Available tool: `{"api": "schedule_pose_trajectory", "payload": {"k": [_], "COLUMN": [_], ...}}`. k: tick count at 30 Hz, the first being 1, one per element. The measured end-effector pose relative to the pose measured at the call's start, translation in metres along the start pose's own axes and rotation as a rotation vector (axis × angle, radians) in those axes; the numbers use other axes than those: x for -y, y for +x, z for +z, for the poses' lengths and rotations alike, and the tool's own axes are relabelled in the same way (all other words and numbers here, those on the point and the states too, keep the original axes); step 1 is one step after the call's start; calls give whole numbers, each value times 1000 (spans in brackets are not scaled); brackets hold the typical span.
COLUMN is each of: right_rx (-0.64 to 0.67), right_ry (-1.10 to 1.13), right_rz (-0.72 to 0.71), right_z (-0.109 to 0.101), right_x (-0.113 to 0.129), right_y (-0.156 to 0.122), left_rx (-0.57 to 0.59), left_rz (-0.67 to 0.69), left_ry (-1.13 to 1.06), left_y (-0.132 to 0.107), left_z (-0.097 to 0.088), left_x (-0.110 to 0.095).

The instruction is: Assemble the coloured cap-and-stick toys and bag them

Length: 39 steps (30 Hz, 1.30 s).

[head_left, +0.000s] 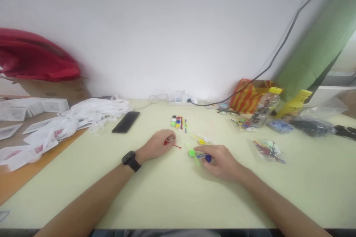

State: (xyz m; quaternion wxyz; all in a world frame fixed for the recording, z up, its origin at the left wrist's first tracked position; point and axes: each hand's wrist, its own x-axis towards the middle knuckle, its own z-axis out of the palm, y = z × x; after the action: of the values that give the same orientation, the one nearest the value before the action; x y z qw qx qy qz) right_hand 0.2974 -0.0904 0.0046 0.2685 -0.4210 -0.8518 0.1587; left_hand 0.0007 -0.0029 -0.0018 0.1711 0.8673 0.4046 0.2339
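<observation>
My left hand [157, 143], a black watch on its wrist, rests on the table with curled fingers closed about a small red plastic piece [166, 142]. A thin red stick [177, 147] pokes out past its fingertips. My right hand [222, 161] has index finger and thumb apart; the index tip is at a bright green disc [191, 153] with a green stick. Between finger and thumb lie a dark blue disc [208, 158] and a blue arrow-ended stick [199, 156]. Just beyond are a yellow disc [201, 142] and white pieces, slightly blurred.
Several coloured discs [175, 121] and short sticks [181, 123] lie in rows farther back. A black phone [126, 122] and white plastic bags [83, 114] are left. At right are a bag of parts [269, 150], a clear bottle [265, 107] and a yellow bottle [294, 105].
</observation>
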Motion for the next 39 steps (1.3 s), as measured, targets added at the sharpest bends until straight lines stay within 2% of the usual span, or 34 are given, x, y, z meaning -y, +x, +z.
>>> {"api": "schedule_pose_trajectory", "payload": {"k": [20,27,34,39], "right_rx": [64,120,121,86], "right_ry": [-30,-179,-281,-322], "right_rz": [11,10,97,211], "right_z": [5,9,1,-10], "right_x": [0,4,-7,-24], "right_y": [0,2,4,5], "left_rx": [-9,-8,-10,-99], "left_rz": [4,-8,3,-112], "left_ry": [1,2,-34,-109], "left_y": [1,0,1,4], "left_z": [2,2,3,-1], "left_x": [3,2,0,3]}}
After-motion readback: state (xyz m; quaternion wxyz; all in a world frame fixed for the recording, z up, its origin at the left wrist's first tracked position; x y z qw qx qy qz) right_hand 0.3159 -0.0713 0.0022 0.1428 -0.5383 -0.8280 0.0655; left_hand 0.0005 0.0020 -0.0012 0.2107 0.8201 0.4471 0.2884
